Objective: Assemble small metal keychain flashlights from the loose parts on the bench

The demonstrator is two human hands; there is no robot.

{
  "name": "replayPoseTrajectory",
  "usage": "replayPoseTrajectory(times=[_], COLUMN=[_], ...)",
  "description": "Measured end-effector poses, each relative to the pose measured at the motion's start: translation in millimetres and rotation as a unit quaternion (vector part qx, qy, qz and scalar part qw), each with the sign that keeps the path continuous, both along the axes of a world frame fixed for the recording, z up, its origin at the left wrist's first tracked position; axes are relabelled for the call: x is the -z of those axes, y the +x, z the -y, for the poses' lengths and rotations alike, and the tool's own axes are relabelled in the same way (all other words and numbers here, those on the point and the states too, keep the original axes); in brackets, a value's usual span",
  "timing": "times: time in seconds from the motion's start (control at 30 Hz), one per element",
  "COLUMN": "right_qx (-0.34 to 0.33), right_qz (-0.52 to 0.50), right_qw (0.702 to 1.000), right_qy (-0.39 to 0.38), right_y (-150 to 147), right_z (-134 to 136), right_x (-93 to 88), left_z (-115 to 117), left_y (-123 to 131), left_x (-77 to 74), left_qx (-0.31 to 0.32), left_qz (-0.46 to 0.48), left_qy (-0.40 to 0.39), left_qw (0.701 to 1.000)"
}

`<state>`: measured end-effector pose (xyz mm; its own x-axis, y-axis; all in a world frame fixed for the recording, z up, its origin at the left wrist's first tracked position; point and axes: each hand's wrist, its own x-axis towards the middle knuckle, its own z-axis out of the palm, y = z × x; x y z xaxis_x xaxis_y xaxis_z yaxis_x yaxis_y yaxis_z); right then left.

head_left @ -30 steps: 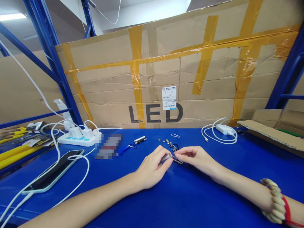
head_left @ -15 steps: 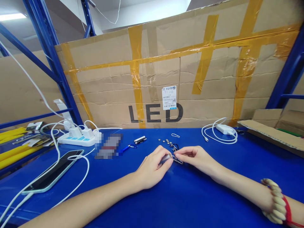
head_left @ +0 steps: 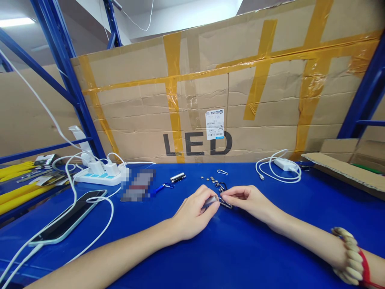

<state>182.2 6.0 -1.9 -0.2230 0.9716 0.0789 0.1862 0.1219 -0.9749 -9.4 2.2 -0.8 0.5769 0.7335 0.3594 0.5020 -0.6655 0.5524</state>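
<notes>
My left hand (head_left: pixel 196 214) is wrapped round a small silver metal tube (head_left: pixel 211 200), like the body of a mini flashlight; its open-looking end points right. Just beside it, my right hand (head_left: pixel 251 200) has thumb and fingertips pinched together; whatever they hold is too small or hidden to make out. A metal carabiner clip (head_left: pixel 226 204) lies between the hands, partly covered by the right fingers. Behind them are several small round button cells (head_left: pixel 212 179) and a black cord loop (head_left: pixel 223 186). Farther back rests a thin white loop (head_left: pixel 222 172).
A silver-and-black mini flashlight (head_left: pixel 178 177) and a blue one with a clip (head_left: pixel 163 188) lie left of the hands. A phone (head_left: pixel 69 218), white cables and a power strip (head_left: pixel 99 176) occupy the left. A white charger (head_left: pixel 285 164) stands back right, before the cardboard wall (head_left: pixel 144 116).
</notes>
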Motion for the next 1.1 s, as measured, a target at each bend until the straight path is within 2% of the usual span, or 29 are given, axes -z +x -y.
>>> replayPoseTrajectory(times=[1.1], right_qx=[-0.002], right_qz=[0.008], right_qw=[1.0], right_qy=[0.003], right_y=[0.1], right_z=[0.0], right_x=[1.1], left_z=[-1.1], left_y=[-0.2], left_x=[1.3], left_qx=[0.008], left_qz=[-0.005], left_qy=[0.005], left_qw=[1.0])
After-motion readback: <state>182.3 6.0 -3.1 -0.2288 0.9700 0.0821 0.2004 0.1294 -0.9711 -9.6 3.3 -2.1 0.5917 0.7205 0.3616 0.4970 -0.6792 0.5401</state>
